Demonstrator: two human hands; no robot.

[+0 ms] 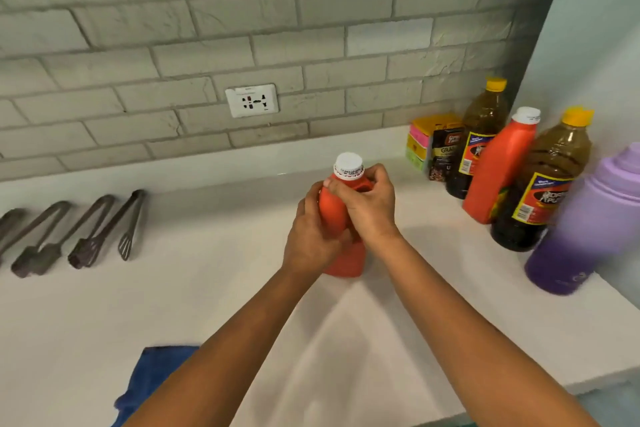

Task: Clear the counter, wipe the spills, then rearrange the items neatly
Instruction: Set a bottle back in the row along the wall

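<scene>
Both your hands wrap one orange bottle (pixel 341 218) standing mid-counter (pixel 207 288): your left hand (pixel 313 236) curls round its body from nine o'clock, your right hand (pixel 367 208) round its shoulder under the white cap (pixel 348 163). Judge it full, fairly heavy, smooth stiff plastic. Grip the narrow waist. Its mates stand at two o'clock.

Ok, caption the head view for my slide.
Both hands, left and right, hold an upright white-capped orange plastic bottle on the white counter.
</scene>
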